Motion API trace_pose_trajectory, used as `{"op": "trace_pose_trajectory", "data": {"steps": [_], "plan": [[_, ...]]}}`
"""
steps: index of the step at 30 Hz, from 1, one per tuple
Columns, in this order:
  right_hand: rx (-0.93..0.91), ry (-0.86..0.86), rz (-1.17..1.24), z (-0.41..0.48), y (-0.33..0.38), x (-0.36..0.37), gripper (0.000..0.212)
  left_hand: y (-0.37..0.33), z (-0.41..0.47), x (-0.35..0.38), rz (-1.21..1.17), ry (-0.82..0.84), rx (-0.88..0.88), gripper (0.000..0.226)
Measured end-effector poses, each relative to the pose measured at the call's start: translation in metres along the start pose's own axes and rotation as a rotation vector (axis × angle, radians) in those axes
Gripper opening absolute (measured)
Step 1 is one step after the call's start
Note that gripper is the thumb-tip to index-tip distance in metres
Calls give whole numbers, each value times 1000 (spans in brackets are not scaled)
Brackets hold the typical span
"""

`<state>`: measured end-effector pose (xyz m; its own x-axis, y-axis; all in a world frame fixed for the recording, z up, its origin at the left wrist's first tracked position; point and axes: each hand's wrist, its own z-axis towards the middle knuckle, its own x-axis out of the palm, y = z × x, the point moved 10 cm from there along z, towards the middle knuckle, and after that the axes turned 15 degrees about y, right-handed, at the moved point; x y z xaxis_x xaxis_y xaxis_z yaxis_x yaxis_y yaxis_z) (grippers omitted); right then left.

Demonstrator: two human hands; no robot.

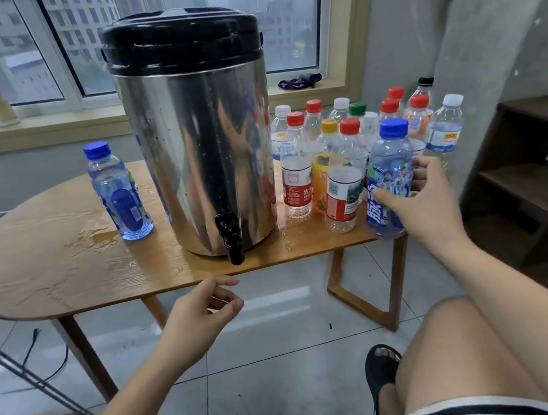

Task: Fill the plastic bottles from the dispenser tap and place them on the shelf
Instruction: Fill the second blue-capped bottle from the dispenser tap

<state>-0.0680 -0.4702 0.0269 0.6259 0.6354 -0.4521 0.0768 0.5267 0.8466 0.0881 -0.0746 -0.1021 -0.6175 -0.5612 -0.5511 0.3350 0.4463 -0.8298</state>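
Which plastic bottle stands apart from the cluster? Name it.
The clear blue-capped plastic bottle with the blue label, alone left of the steel dispenser; all others crowd its right side.

We see the left hand [203, 314] and right hand [420, 203] bare, like both forearms [503, 286] and legs [462, 349]. A black open-toed sandal [378, 379] is on the foot at near right. Nearest, a white hem [462, 405] with a dark stripe crosses the right thigh.
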Motion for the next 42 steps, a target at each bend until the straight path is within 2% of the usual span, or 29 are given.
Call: {"op": "trace_pose_trajectory", "data": {"steps": [4, 11, 13, 15, 22, 28, 35, 38, 42], "plan": [[-27, 101, 75, -35, 23, 30, 73, -7, -4, -4, -33, -15, 36, 28], [-8, 420, 164, -86, 36, 129, 71, -14, -11, -15, -87, -48, 60, 26], [-1, 506, 188, -98, 35, 157, 71, -17, -14, -18, -125, -49, 77, 33], [-4, 583, 170, -109, 33, 181, 71, -19, -17, -20, -173, -43, 104, 42], [-64, 740, 30, -124, 29, 234, 67, -35, -26, -24, -240, -32, 199, 48], [-95, 859, -37, -131, 14, 264, 67, -26, -23, -29, -204, -83, 180, 43], [-10, 944, 47, -139, -1, 278, 88, -16, -16, -16, -96, -2, 103, 40], [-23, 964, 26, -138, -1, 277, 83, -14, -12, -6, -80, 95, 112, 34], [-35, 963, -22, -134, -7, 277, 79, -10, -9, 1, -32, 265, 106, 39]]}}
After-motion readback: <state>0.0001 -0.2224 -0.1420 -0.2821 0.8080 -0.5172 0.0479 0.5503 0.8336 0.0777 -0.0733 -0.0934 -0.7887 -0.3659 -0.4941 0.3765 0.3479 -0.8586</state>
